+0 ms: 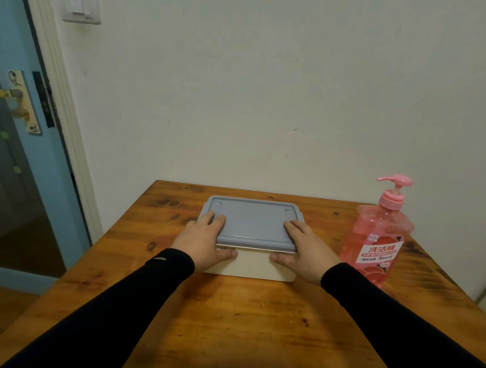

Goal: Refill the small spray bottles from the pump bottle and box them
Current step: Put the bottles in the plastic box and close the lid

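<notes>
— Where's the pump bottle (378, 234)?
— Pink, upright on the desk (228, 311), just right of the box (255, 265).
— The box?
— Cream, closed by a grey lid (252, 221); contents hidden.
— The hands?
— The left hand (204, 242) and right hand (307, 251) grip the lid's near corners, fingers on top, thumbs against the box front.

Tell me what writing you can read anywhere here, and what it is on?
"洗洁精": large white characters on the pump bottle label.
"3": in the line below, same label; the characters around it are too blurred to read.
Small dark print on the box front, under the lid: unreadable.
</notes>
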